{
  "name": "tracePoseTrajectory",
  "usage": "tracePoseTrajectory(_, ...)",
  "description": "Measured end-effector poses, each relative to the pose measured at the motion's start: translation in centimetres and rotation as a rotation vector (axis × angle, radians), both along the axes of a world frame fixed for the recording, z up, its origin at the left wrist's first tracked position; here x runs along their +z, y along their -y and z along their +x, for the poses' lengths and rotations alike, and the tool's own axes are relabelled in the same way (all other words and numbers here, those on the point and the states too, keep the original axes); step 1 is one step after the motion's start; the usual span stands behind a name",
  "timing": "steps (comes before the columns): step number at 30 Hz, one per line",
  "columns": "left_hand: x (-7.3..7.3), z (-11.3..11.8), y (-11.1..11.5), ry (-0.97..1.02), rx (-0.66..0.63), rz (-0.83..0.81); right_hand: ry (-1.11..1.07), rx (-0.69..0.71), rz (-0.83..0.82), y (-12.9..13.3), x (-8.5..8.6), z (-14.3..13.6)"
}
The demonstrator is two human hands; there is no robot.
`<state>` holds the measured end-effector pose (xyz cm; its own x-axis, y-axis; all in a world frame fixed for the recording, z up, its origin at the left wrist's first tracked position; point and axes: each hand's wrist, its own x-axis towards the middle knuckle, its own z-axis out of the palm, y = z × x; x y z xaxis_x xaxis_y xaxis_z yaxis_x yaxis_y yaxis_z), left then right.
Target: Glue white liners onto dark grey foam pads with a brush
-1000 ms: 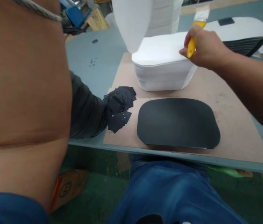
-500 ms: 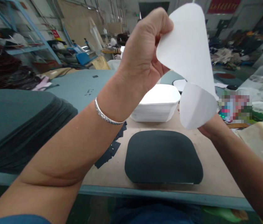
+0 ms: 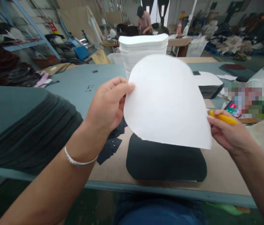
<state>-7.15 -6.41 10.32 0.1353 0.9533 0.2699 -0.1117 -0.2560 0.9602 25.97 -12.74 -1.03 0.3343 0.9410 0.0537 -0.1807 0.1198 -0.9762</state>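
My left hand [image 3: 109, 104] pinches the left edge of a white rounded sheet [image 3: 166, 100] between thumb and fingers. The sheet is held up, nearly flat, over a dark green rounded stack [image 3: 166, 165] on the brown board. At the sheet's right edge, my right hand [image 3: 227, 131] is closed round a slim yellow-handled tool [image 3: 224, 117]. The tip of that tool is mostly hidden by the sheet, and I cannot tell its exact kind. Whether the right fingers also grip the sheet is unclear. Behind the sheet rises a tall pile of white sheets [image 3: 143, 47].
A large dark green stack of pieces [image 3: 28, 125] stands at the left. Small dark scraps [image 3: 109, 150] lie beside the board. A white-topped stack [image 3: 209, 82] and a phone [image 3: 232, 109] are on the right. Farther back, a person [image 3: 144, 22] is at another table.
The white sheet has come down from a raised, curled position and now lies flatter between my hands. My left hand has lowered leftward. The yellow-handled tool in my right hand has come into view.
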Motion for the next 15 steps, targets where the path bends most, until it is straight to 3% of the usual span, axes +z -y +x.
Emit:
tracePoseTrajectory(3,-5.8,-3.1,0.9,-0.114,0.029,-0.184,0.126,-0.072,-0.060,2.1,-1.4,1.6)
tracePoseTrajectory(6,-11.0,-4.9,2.4,-0.286,0.045,-0.271,0.464,-0.082,-0.136,4.2,-3.4,2.1)
tracePoseTrajectory(8,-13.8,-5.4,3.4,-0.402,0.042,-0.325,0.708,-0.077,-0.156,5.3,-5.0,2.1)
tracePoseTrajectory(11,-16.6,-5.3,4.3,-0.553,0.075,-0.344,0.925,-0.062,-0.149,6.4,-7.3,1.9)
tracePoseTrajectory(15,-18.4,-5.0,5.0,-0.688,0.140,-0.328,1.010,-0.038,-0.196,7.2,-9.4,1.6)
